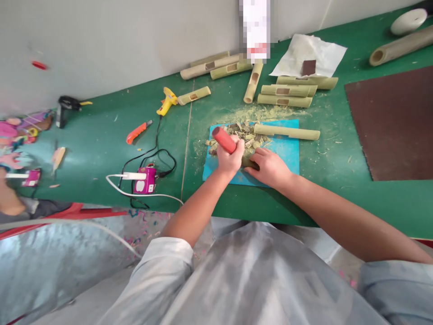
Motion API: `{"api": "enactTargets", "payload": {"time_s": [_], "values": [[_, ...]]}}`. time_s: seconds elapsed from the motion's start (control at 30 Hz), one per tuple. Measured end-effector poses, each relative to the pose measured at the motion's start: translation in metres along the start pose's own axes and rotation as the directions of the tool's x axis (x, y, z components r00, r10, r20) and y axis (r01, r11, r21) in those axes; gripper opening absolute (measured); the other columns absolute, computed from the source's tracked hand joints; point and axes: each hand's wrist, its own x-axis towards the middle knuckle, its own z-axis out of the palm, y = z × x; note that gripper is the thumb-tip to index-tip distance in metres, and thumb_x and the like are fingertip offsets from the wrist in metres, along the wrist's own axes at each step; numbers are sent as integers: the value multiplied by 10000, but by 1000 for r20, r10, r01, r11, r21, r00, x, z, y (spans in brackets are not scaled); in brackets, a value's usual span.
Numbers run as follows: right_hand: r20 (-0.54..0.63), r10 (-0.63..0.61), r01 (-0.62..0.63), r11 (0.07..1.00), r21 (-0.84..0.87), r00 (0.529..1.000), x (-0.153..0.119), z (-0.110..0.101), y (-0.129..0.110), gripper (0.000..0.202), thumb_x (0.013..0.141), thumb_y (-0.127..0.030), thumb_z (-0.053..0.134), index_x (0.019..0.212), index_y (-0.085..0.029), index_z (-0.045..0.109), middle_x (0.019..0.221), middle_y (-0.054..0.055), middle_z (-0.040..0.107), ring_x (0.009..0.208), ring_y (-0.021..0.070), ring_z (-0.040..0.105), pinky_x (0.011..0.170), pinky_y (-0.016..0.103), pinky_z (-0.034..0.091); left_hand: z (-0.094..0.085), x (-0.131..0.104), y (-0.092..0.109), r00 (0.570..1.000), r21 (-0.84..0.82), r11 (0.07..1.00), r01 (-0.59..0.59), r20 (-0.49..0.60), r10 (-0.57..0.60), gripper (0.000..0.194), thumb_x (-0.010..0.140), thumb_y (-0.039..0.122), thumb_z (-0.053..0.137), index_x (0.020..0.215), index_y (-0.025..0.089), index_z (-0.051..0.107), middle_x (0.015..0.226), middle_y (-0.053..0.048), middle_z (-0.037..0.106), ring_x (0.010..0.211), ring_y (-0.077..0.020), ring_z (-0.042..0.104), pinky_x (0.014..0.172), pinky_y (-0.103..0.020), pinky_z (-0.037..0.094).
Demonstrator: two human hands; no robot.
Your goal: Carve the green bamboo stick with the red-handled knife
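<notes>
My left hand (230, 157) is wrapped around the thick red handle (223, 139) of a tool whose working end is hidden below the fist. Close beside it, my right hand (270, 166) grips a short piece of green bamboo (249, 161), pressed down on a blue mat (287, 155). The fingers of both hands are closed, and they cover much of the bamboo. Wood chips and shavings (248, 141) lie heaped just beyond my hands. A notched bamboo tube (287, 132) rests across the mat's far right part.
Several bamboo tubes with cut windows (286, 100) lie toward the wall. Leftward are a yellow glue gun (166, 103), an orange utility knife (136, 132) and a purple power block (145, 180) with cables. A dark brown sheet (399, 124) lies right. Another person's arm (11, 198) shows far left.
</notes>
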Motion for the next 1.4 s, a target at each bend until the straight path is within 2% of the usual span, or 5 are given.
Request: {"api": "enactTargets", "payload": {"time_s": [0.5, 0.77, 0.93, 1.17, 1.4], "values": [[-7, 25, -25, 1000, -11, 1000, 0, 1, -3, 166, 881, -323, 710, 877, -162, 672, 956, 120, 664, 898, 253, 604, 805, 359, 482, -6, 4, 8, 994, -34, 999, 12, 112, -8, 549, 940, 675, 572, 661, 207, 500, 606, 23, 510, 531, -102, 483, 565, -275, 463], [-22, 22, -23, 999, -34, 1000, -1, 1, -2, 167, 908, -334, 659, 857, -175, 653, 925, 111, 653, 871, 244, 592, 789, 354, 477, -10, 3, 6, 982, 0, 999, -48, 183, 48, 462, 984, 572, 526, 698, 208, 511, 644, 14, 541, 570, -114, 503, 589, -271, 456], [-58, 39, -43, 997, -64, 998, -1, 2, -4, 143, 918, -288, 609, 964, -158, 646, 1004, 143, 661, 938, 274, 593, 834, 381, 484, -9, 5, 5, 972, 54, 996, -78, 226, 64, 342, 903, 429, 653, 669, 210, 533, 677, 5, 574, 639, -137, 540, 641, -286, 456], [-40, 45, -48, 996, -81, 998, -3, 0, -5, 84, 875, -249, 637, 914, -175, 633, 981, 140, 672, 915, 283, 600, 810, 385, 481, -6, 3, 1, 993, 62, 998, -24, 115, 17, 343, 951, 419, 594, 688, 213, 514, 668, 19, 548, 620, -125, 518, 632, -274, 460], [-23, 53, -54, 995, -81, 998, -2, -1, -5, 110, 880, -258, 639, 939, -165, 646, 982, 138, 674, 914, 277, 603, 805, 378, 474, -7, 3, 4, 995, 42, 999, -11, 104, 7, 364, 962, 426, 597, 683, 206, 520, 649, 24, 547, 585, -109, 504, 611, -264, 458]]}}
